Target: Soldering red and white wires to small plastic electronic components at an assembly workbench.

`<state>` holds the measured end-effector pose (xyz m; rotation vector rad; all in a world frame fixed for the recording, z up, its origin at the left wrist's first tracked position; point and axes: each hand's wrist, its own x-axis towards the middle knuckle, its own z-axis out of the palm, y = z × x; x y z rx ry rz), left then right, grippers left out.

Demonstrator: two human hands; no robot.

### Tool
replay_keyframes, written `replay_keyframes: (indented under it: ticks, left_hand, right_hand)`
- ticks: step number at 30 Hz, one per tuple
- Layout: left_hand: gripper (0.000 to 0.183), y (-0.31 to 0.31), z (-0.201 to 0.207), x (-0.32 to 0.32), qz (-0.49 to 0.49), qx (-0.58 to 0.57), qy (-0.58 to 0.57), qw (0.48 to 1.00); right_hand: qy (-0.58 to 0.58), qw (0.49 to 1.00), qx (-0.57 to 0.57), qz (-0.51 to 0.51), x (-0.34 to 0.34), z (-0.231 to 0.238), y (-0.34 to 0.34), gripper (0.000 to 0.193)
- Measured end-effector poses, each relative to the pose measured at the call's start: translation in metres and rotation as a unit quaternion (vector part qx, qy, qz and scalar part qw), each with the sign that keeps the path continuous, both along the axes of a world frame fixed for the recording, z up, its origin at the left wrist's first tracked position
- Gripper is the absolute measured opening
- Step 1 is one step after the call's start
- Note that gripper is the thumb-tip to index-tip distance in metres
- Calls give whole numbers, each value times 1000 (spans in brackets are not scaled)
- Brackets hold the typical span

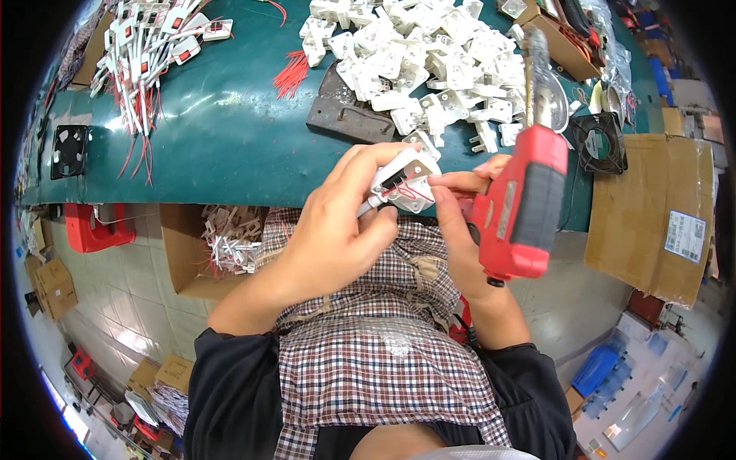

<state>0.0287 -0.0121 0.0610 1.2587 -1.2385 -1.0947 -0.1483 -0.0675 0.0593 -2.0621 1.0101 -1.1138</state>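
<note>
My left hand is wrapped around a white plug housing and the pale cable end at its lower left. The housing lies open, showing a dark part and thin red wires inside. At its right edge, my right hand pinches with thumb and forefinger; the fingertips hide whatever fine piece is between them. A red and black handheld tool stands in front of the right hand, overlapping it. I cannot tell whether the other fingers hold this tool. A blurred shaft or coil rises from its top.
A heap of white plug housings covers the green table, beside a dark metal block and red wires. White cables with red switches lie at the far left. Small black fans and a cardboard box flank the table.
</note>
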Motion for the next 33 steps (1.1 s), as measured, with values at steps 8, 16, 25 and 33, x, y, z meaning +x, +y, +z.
replay_keyframes:
  ticks: [8, 16, 25, 33]
  left_hand:
    - [64, 0, 2, -14, 50, -122, -170, 976]
    - [62, -2, -2, -15, 28, -134, -152, 979]
    - [41, 0, -15, -13, -1, -28, 10, 1000]
    - [32, 6, -4, -11, 20, 71, 168, 983]
  right_hand:
    - [-210, 925, 314, -33, 12, 7, 15, 59]
    - [-187, 953, 236, 23, 8, 6, 15, 55]
    - [-228, 941, 250, 5, 5, 14, 11, 54]
    - [-127, 968, 212, 51, -8, -1, 15, 52]
